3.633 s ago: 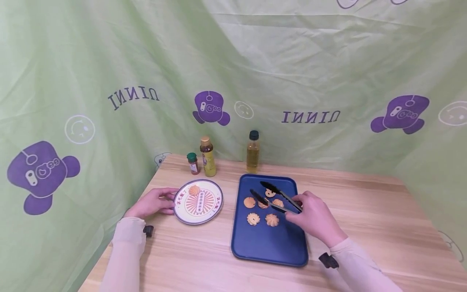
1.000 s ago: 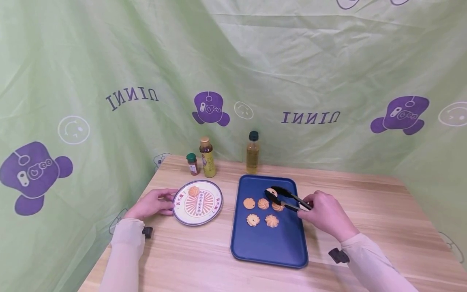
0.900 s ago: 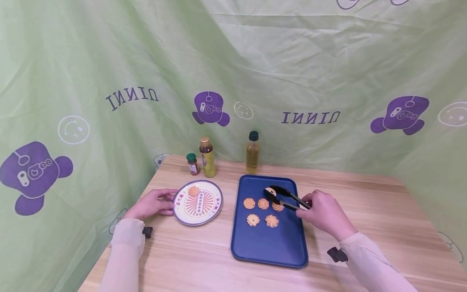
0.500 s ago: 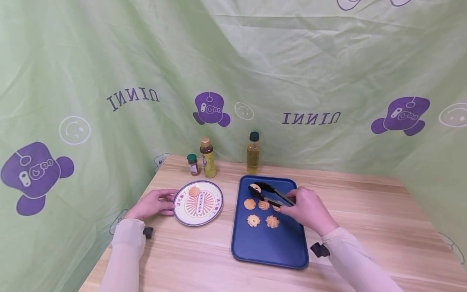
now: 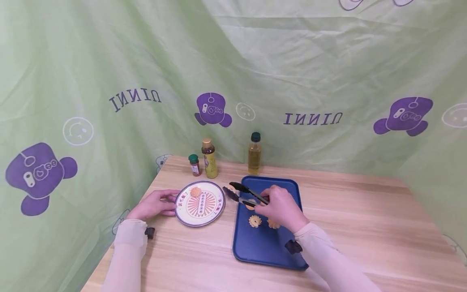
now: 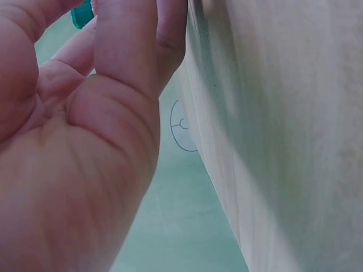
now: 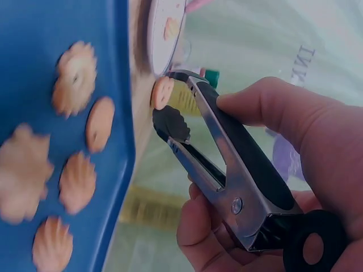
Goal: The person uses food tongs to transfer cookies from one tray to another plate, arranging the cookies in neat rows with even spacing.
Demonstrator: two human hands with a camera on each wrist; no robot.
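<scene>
1. The right hand grips the black tongs, with its fingers curled round the handles.
2. The tongs pinch a small round cookie between their tips. The cookie sits out past the hand, at the far end of the tongs.
3. The cookie hangs between the blue tray and the plate, just by the tray's edge.
4. The left hand rests on the table. Its fingers lie loose and touch the plate's left rim.
5. One cookie lies on the plate.
6. More cookies lie on the tray near the right hand.
</scene>
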